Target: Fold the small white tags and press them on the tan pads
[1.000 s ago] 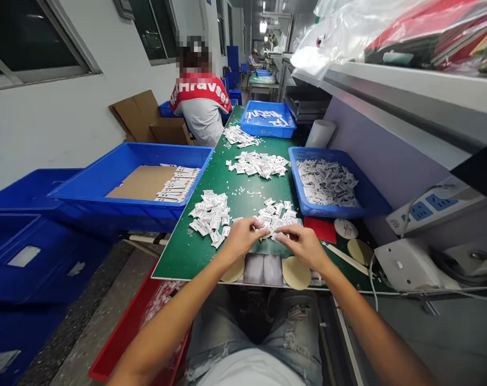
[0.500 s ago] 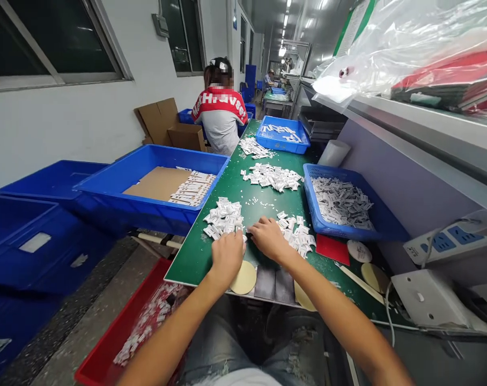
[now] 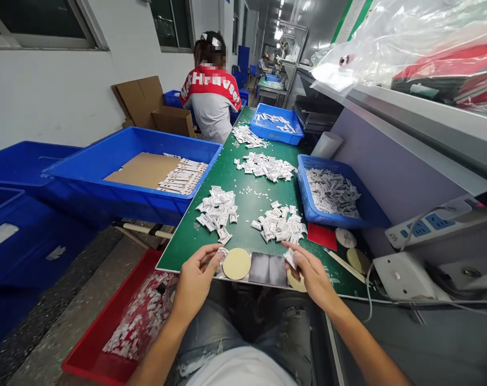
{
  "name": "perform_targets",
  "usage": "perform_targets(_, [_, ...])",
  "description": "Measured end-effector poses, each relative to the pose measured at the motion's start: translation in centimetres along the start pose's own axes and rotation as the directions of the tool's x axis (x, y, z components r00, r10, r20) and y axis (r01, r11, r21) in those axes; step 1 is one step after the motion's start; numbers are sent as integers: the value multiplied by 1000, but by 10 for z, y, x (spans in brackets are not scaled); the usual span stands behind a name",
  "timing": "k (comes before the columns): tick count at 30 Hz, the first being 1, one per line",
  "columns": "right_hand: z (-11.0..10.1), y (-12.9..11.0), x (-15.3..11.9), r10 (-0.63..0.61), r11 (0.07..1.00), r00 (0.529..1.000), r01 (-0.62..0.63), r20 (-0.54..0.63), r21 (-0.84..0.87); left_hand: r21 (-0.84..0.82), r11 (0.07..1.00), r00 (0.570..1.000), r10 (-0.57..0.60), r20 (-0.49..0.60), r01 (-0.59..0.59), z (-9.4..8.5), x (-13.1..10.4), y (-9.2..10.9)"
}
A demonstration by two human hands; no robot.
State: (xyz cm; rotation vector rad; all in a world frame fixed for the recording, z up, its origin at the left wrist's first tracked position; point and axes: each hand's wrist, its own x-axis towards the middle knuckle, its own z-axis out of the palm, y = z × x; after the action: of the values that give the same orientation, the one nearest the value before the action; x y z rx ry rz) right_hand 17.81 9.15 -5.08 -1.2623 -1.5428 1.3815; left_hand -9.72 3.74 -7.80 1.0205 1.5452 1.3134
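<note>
My left hand point(image 3: 199, 271) is at the front edge of the green table, thumb and fingers pinching a small white plastic piece point(image 3: 222, 252) beside a round yellow disc point(image 3: 236, 264). Between finger and thumb of my right hand point(image 3: 310, 271) is another small white piece point(image 3: 290, 259), held over a second yellow disc point(image 3: 296, 281), partly covered. Two dark square plates point(image 3: 268, 268) lie between the discs. A pile of white pieces point(image 3: 217, 209) sits beyond my left hand, and a second pile point(image 3: 280, 222) beyond my right.
A blue basket of white pieces point(image 3: 332, 192) stands at the right, near a red square point(image 3: 322, 236) and a power strip point(image 3: 428, 222). Left of the table is a blue bin point(image 3: 134, 198); below, a red bin point(image 3: 86, 343). A co-worker point(image 3: 211, 91) sits ahead.
My hands have moved apart and back toward the table's front edge, each now with a white piece. The right-hand pile now spreads further left, and the camera view has shifted.
</note>
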Motion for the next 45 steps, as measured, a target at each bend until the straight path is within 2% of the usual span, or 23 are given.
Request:
perform_targets(2, [-10, 15, -17, -158, 930, 987, 134, -42, -341, 205, 973, 994, 107, 3, -105, 3, -2, -2])
perform_targets(4, [-21, 29, -26, -327, 754, 945, 265, 7, -601, 361, 907, 976, 209, 66, -219, 8, -1, -3])
perform_targets(7, [-33, 46, -32, -434, 503, 890, 369, 140, -782, 490, 764, 907, 363, 212, -420, 18, 2, -8])
perform_targets(9, [-38, 53, -36, -452, 419, 878, 365, 158, -831, 541, 667, 857, 433, 279, -513, 23, 2, -11])
perform_targets(11, [-40, 56, -40, -465, 411, 879, 319, 105, -854, 585, 596, 831, 463, 309, -550, 25, 1, -13])
perform_targets(14, [-40, 57, -46, -463, 437, 886, 235, 7, -868, 633, 523, 813, 466, 349, -571, 24, -3, -13])
perform_targets(18, [-39, 56, -53, -430, 408, 900, 123, -72, -905, 641, 492, 802, 451, 392, -590, 22, -11, -13])
perform_targets(20, [-41, 56, -55, -401, 401, 915, 145, -31, -905, 628, 501, 798, 459, 390, -595, 22, -13, -14])
perform_targets(22, [-46, 56, -52, -390, 397, 918, 232, 66, -888, 617, 514, 797, 469, 380, -596, 23, -12, -15])
perform_targets(24, [-52, 55, -43, -395, 369, 903, 322, 166, -872, 629, 517, 807, 467, 361, -580, 27, -4, -14])
perform_targets(26, [-57, 53, -32, -404, 337, 888, 366, 217, -867, 646, 503, 812, 447, 374, -574, 31, 8, -10])
perform_targets(29, [-57, 50, -23, -422, 321, 881, 365, 213, -874, 643, 465, 792, 416, 448, -608, 31, 19, -5])
perform_targets(32, [-53, 48, -27, -424, 312, 876, 377, 227, -872, 626, 461, 777, 401, 485, -629, 22, 14, -3])
perform_targets(37, [-47, 48, -28, -454, 263, 860, 379, 233, -887, 650, 459, 792, 429, 435, -605, 15, 6, -5])
perform_targets(42, [-45, 50, -27, -454, 240, 849, 409, 270, -881, 615, 498, 791, 400, 463, -612, 20, 6, -6])
perform_targets(45, [-42, 50, -26, -454, 262, 866, 355, 210, -897, 627, 505, 801, 447, 398, -594, 24, 4, -6])
